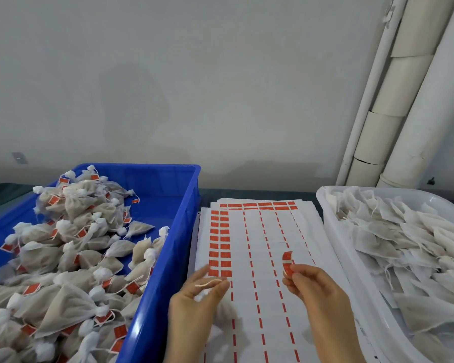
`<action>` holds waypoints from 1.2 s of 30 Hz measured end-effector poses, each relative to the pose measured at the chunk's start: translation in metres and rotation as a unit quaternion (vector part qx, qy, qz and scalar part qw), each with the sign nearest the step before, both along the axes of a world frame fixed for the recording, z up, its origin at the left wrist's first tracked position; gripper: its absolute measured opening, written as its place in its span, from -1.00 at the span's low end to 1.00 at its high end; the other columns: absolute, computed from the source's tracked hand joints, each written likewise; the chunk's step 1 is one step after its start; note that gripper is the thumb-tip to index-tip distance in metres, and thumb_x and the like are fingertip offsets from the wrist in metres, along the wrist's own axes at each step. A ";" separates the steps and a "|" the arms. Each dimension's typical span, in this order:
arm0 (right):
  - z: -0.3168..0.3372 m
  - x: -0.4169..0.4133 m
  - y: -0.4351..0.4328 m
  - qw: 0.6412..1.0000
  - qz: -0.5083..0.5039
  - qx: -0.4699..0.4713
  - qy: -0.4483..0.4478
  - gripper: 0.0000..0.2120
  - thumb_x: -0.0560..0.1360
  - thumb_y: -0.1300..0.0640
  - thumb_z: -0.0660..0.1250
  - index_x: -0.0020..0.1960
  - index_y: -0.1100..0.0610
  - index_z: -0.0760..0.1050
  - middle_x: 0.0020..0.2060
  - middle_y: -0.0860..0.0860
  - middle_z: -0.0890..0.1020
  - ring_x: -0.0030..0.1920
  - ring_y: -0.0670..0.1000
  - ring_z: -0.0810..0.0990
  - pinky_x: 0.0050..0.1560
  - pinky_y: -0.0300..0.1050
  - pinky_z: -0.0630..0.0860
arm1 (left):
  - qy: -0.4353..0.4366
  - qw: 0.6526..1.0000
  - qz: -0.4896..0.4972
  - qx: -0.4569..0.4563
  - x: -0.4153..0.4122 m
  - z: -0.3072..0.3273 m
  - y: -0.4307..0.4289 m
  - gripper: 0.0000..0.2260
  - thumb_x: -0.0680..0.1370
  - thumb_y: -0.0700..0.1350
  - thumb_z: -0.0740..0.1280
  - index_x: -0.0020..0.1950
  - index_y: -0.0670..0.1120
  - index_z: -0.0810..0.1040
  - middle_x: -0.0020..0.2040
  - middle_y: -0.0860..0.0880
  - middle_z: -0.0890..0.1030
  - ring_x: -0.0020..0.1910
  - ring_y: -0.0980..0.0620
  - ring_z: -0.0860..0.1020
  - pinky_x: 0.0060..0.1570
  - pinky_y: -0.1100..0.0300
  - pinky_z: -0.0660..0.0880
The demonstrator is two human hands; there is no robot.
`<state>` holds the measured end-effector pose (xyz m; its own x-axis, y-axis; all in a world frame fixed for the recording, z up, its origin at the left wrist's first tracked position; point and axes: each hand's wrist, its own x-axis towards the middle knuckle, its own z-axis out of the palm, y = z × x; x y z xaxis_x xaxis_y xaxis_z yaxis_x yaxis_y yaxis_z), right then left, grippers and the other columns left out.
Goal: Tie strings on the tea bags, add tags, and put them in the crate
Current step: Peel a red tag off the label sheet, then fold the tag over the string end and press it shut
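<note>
Right hand [317, 292], red tag [287, 260] between fingertips [294, 269]

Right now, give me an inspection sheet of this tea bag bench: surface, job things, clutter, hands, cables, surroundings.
Surface: dark table, largely covered by a stack of tag sheets, most of their tags already peeled off.
Job's things: blue crate at left, heaped with tagged tea bags; white tub at right, full of untied tea bags.
Clutter: nothing seen.
Hands: left hand pinches a white string; right hand pinches a peeled red tag.
Cables: nothing seen.
Surroundings: grey wall, white pipes at right, small socket at left.
</note>
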<state>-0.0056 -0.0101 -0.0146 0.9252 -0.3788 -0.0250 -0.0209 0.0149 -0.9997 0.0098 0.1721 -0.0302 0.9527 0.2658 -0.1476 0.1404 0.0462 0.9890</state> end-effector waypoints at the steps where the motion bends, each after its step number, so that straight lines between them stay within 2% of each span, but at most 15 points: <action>1: 0.002 -0.001 0.001 1.000 0.004 -0.016 -0.007 -0.94 0.46 0.21 0.37 -0.14 0.07 0.58 -0.30 -0.12 0.69 -0.24 -0.14 0.66 -0.16 -0.25 0.53 | 0.000 1.000 -0.020 -0.015 -0.001 0.002 -0.001 -0.89 0.35 -0.19 0.49 -0.32 0.01 0.71 -0.01 0.15 0.66 0.00 0.17 0.58 0.04 0.18 0.50; 3: 0.008 -0.005 0.005 0.998 0.014 -0.054 -0.032 -0.95 0.42 0.13 0.41 -0.16 0.01 0.55 -0.31 -0.19 0.67 -0.26 -0.19 0.64 -0.26 -0.36 0.47 | 0.002 0.999 -0.042 -0.023 -0.005 0.006 -0.004 -0.86 0.39 -0.21 0.45 -0.33 0.00 0.70 -0.20 0.09 0.71 -0.17 0.14 0.65 -0.27 0.37 0.53; 5: 0.014 -0.008 0.010 0.996 0.028 -0.062 -0.064 -0.85 0.34 0.06 0.45 -0.14 -0.02 0.52 -0.28 -0.21 0.66 -0.26 -0.17 0.65 -0.26 -0.38 0.49 | -0.008 0.999 -0.043 -0.028 -0.009 0.011 -0.009 -0.85 0.40 -0.24 0.43 -0.31 -0.02 0.68 -0.26 0.08 0.70 -0.22 0.18 0.65 -0.41 0.45 0.48; 8: 0.020 -0.006 0.019 0.994 0.066 -0.036 -0.074 -0.61 0.21 -0.06 0.41 0.01 -0.09 0.44 -0.23 -0.09 0.68 -0.25 -0.10 0.68 -0.23 -0.32 0.58 | -0.033 0.997 -0.067 -0.036 -0.014 0.017 -0.018 -0.81 0.39 -0.25 0.41 -0.36 -0.01 0.69 -0.26 0.03 0.70 -0.21 0.15 0.65 -0.36 0.40 0.52; 12: 0.022 0.001 0.031 0.989 0.129 -0.017 -0.077 -0.35 0.16 -0.03 0.46 0.19 -0.16 0.29 -0.02 -0.25 0.56 -0.09 -0.29 0.61 -0.29 -0.39 0.53 | -0.056 0.995 -0.080 -0.028 -0.020 0.022 -0.024 -0.77 0.43 -0.26 0.39 -0.35 0.02 0.70 -0.32 -0.03 0.68 -0.30 0.12 0.63 -0.33 0.39 0.53; 15: 0.022 0.002 0.033 0.983 0.158 -0.042 -0.085 -0.18 0.14 -0.04 0.50 0.28 -0.28 0.16 0.11 -0.29 0.48 0.02 -0.26 0.59 -0.14 -0.34 0.57 | -0.056 0.993 -0.102 0.012 -0.022 0.024 -0.022 -0.76 0.44 -0.22 0.39 -0.38 0.05 0.68 -0.34 -0.02 0.67 -0.30 0.13 0.63 -0.33 0.40 0.51; 18: 0.021 0.004 0.033 0.982 0.161 -0.054 -0.087 -0.15 0.22 0.10 0.53 0.28 -0.35 0.11 0.11 -0.29 0.47 -0.09 -0.18 0.65 -0.27 -0.36 0.54 | -0.049 0.990 -0.124 0.042 -0.024 0.025 -0.022 -0.82 0.44 -0.17 0.40 -0.31 0.06 0.67 -0.32 0.03 0.68 -0.24 0.14 0.64 -0.28 0.42 0.50; 21: 0.019 0.007 0.034 0.983 0.157 -0.053 -0.082 -0.11 0.26 0.19 0.55 0.24 -0.42 0.08 0.09 -0.31 0.46 -0.13 -0.18 0.66 -0.30 -0.37 0.54 | -0.046 0.989 -0.129 0.056 -0.024 0.026 -0.023 -0.87 0.44 -0.15 0.41 -0.26 0.06 0.67 -0.31 0.06 0.68 -0.21 0.16 0.63 -0.31 0.45 0.50; 26: 0.017 0.011 0.031 0.986 0.142 -0.027 -0.084 -0.11 0.25 0.23 0.55 0.24 -0.40 0.11 0.03 -0.26 0.51 -0.16 -0.19 0.65 -0.36 -0.38 0.51 | -0.048 0.988 -0.123 0.074 -0.025 0.026 -0.025 -0.77 0.43 -0.17 0.42 -0.35 0.14 0.65 -0.32 0.10 0.68 -0.23 0.13 0.64 -0.19 0.36 0.53; 30: 0.022 0.014 0.027 0.989 0.119 0.001 -0.083 -0.13 0.25 0.21 0.55 0.21 -0.42 0.12 0.03 -0.26 0.51 -0.14 -0.26 0.63 -0.40 -0.41 0.49 | -0.038 0.988 -0.135 0.069 -0.028 0.029 -0.027 -0.74 0.40 -0.16 0.44 -0.39 0.20 0.65 -0.26 0.14 0.69 -0.19 0.09 0.65 -0.03 0.21 0.56; 34: 0.025 0.014 0.023 0.992 0.104 0.030 -0.070 -0.15 0.22 0.11 0.54 0.20 -0.45 0.10 0.03 -0.28 0.50 -0.13 -0.38 0.57 -0.44 -0.45 0.45 | -0.035 0.989 -0.138 0.052 -0.031 0.033 -0.030 -0.88 0.35 -0.10 0.46 -0.22 0.14 0.64 -0.26 0.14 0.69 -0.17 0.04 0.65 0.09 0.08 0.56; 36: 0.025 0.012 0.023 0.992 0.102 0.044 -0.060 -0.14 0.21 0.05 0.53 0.24 -0.44 0.08 0.03 -0.30 0.50 -0.11 -0.32 0.60 -0.42 -0.43 0.48 | -0.036 0.989 -0.139 0.036 -0.032 0.035 -0.030 -0.90 0.29 -0.05 0.46 -0.22 0.08 0.65 -0.27 0.10 0.69 -0.18 0.02 0.65 0.09 0.08 0.55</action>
<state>0.0063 0.0130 0.0108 0.9805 -0.1853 0.0651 0.0864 0.1095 -0.9902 -0.0223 0.1421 0.0049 0.9977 -0.0002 -0.0672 0.0671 -0.0558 0.9962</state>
